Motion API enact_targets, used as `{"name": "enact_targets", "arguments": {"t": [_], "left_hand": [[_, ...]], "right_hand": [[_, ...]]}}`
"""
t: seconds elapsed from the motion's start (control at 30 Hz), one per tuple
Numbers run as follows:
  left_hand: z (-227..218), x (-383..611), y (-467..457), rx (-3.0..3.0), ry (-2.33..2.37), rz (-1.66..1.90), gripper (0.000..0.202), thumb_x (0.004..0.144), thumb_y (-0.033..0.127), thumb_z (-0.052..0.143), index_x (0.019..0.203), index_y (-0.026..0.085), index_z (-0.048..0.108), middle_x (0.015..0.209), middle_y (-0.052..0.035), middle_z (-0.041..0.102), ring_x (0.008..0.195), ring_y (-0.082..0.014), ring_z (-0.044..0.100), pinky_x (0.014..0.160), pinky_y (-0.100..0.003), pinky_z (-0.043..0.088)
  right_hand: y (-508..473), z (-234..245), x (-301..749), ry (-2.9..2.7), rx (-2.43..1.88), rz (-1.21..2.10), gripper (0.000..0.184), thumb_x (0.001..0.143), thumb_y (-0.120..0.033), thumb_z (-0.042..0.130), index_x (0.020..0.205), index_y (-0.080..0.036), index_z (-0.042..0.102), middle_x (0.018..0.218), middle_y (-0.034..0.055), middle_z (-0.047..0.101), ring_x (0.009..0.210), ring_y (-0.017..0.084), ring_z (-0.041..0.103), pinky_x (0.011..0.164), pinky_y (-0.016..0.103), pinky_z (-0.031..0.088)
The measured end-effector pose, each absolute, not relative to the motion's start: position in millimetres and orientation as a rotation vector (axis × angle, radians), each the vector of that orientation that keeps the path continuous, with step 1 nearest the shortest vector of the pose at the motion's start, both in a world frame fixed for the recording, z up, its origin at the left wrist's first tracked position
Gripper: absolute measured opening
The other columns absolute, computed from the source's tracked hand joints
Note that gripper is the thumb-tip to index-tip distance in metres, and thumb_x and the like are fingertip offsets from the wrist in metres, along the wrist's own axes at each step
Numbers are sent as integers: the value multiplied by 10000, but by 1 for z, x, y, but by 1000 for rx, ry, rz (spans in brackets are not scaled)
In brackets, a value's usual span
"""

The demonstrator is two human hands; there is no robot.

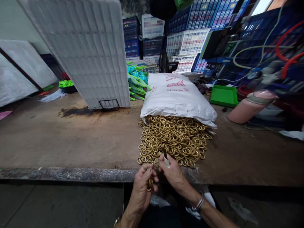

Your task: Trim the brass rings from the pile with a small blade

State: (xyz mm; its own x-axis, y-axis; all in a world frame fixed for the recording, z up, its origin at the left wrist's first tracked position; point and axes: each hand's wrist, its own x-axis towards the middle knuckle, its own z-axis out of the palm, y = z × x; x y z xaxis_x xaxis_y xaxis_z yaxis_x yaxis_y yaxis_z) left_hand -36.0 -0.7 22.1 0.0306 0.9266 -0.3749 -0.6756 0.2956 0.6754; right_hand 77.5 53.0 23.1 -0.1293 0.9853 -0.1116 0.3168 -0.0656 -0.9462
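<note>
Head camera: the left hand curls around a few gold-coloured rings at the front edge of the brown worktable, thumb and forefinger close together; whether a ring sits between those tips I cannot tell. Just beside it, the right hand grasps a small flat tool (perhaps a blade, dark at its far end). Beyond the hands lies a broad ring heap, spreading from the near edge of a white printed sack. Work seems confined to the few rings in the left hand; the heap is plentiful, so much appears left. No separate finished batch is discernible, so what is done stays unclear.
</note>
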Motion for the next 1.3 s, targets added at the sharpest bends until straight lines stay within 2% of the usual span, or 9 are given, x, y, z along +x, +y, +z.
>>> {"name": "enact_targets", "arguments": {"t": [0.33, 0.4, 0.5, 0.6, 0.7, 0.8, 1.07, 1.2, 1.3], "left_hand": [[14, -27, 3, 569, 1227, 1264, 288, 687, 425, 614, 699, 144, 549, 462, 75, 399, 357, -26, 269, 332, -141, 222], [16, -29, 3, 688, 1293, 1279, 257, 695, 394, 610, 691, 139, 573, 477, 60, 435, 390, -41, 321, 377, -155, 281], [24, -31, 4, 892, 1317, 1325, 186, 698, 320, 611, 689, 133, 613, 633, -1, 570, 584, -102, 482, 568, -196, 401], [27, -32, 3, 959, 1295, 1318, 161, 700, 294, 606, 677, 135, 613, 689, -14, 586, 708, -137, 514, 678, -219, 410], [23, -34, 2, 820, 1255, 1214, 207, 718, 346, 591, 678, 145, 562, 548, 40, 475, 497, -71, 426, 474, -168, 356], [18, -33, 1, 579, 1133, 1109, 264, 714, 411, 584, 713, 167, 483, 508, 80, 390, 365, -25, 266, 336, -143, 172], [19, -29, 0, 516, 991, 1094, 284, 732, 412, 570, 705, 172, 419, 538, 68, 426, 350, -10, 266, 320, -136, 125], [19, -29, -2, 630, 1032, 1082, 293, 752, 426, 536, 680, 155, 453, 509, 66, 417, 336, -7, 240, 319, -144, 148], [20, -30, -2, 665, 1062, 1053, 289, 749, 423, 538, 668, 161, 446, 476, 76, 392, 333, -13, 246, 323, -145, 159]], "right_hand": [[48, 21, 79, -1607, -1335, 1262, 176, 750, -344, 450, 663, -191, 443, 549, -45, 465, 531, 101, 446, 542, 215, 369], [50, 24, 81, -1692, -1342, 1184, 185, 772, -350, 436, 688, -186, 454, 591, -41, 466, 557, 98, 435, 542, 209, 352], [51, 26, 82, -1871, -1349, 1112, 206, 787, -358, 431, 680, -184, 454, 592, -45, 445, 551, 92, 400, 522, 204, 312], [51, 25, 81, -1964, -1360, 1118, 265, 805, -366, 401, 617, -181, 431, 557, -49, 415, 531, 87, 364, 508, 203, 286], [51, 22, 79, -1930, -1392, 1156, 272, 808, -355, 382, 612, -176, 439, 564, -41, 431, 539, 88, 368, 512, 203, 291], [50, 22, 79, -1888, -1423, 1194, 241, 799, -321, 375, 633, -172, 465, 564, -36, 455, 544, 92, 390, 511, 204, 296], [48, 17, 82, -1738, -1309, 1428, 238, 796, -325, 370, 685, -164, 505, 592, -23, 522, 569, 97, 462, 528, 195, 339], [50, 14, 86, -1641, -1299, 1599, 262, 781, -324, 359, 604, -169, 475, 529, -24, 508, 498, 89, 460, 492, 191, 336], [52, 14, 90, -1666, -1410, 1481, 288, 776, -312, 342, 545, -177, 447, 494, -27, 470, 470, 89, 433, 488, 200, 323]]}}
